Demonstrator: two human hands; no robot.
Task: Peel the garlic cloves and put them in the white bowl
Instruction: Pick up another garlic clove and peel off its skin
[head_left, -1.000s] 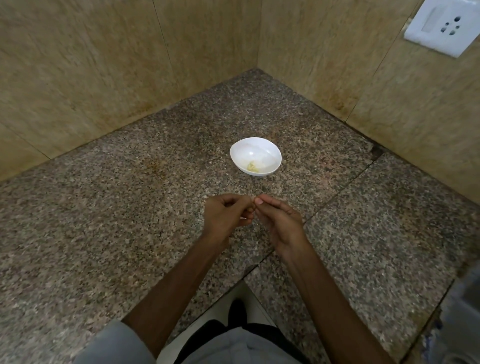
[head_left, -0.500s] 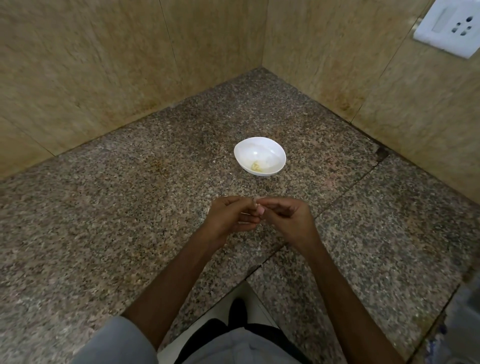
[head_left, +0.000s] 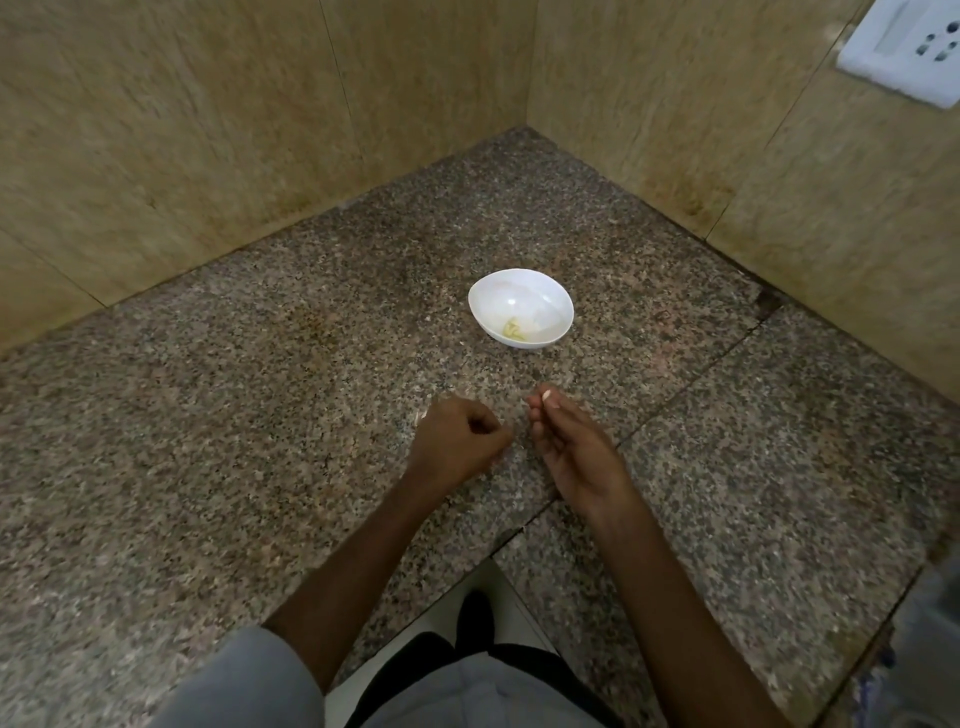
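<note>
Toward back corner of counter (head_left: 218, 426), garlic bits (head_left: 514, 330) are seen in white bowl (head_left: 543, 285); left hand (head_left: 457, 441) fisted, right hand (head_left: 571, 449) half-curled, contents can't be told, so peeling's prob. unfinished.

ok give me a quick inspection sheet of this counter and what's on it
surface: speckled granite counter, one seam across its right part.
job's things: white bowl upright, pale yellowish bits inside; no loose cloves seen.
clutter: nothing seen.
grippers: left hand curled, right hand loosely curled, apart, short of the bowl; contents hidden.
cables: nothing seen.
surroundings: beige tiled walls, white wall socket upper right.
</note>
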